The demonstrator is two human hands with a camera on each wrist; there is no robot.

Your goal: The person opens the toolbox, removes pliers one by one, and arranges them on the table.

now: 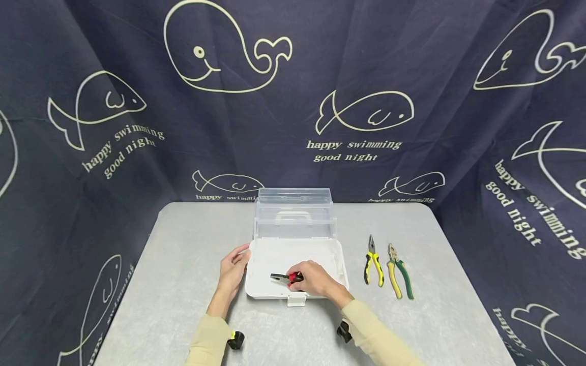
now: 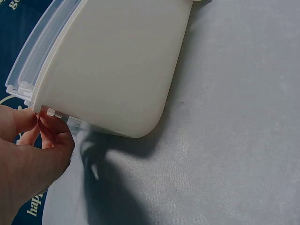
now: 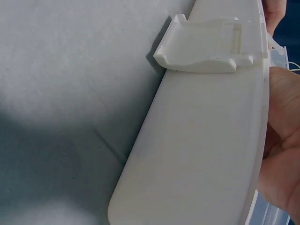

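Note:
A white plastic toolbox stands on the table with its clear lid raised at the back. My left hand is at the box's left side; in the left wrist view its thumb and fingers pinch the rim near the back corner. Over the inside of the box, my right hand grips red-and-black pliers by the handles, their dark jaws pointing left. From the right wrist, the front wall with its latch hanging open hides the pliers, and only part of that hand shows beyond the rim.
To the right of the box lie yellow-and-black long-nose pliers and, beside them, combination pliers with one yellow and one green handle. A grey table bears everything. Dark blue curtains with whale and fish drawings hang behind and at both sides.

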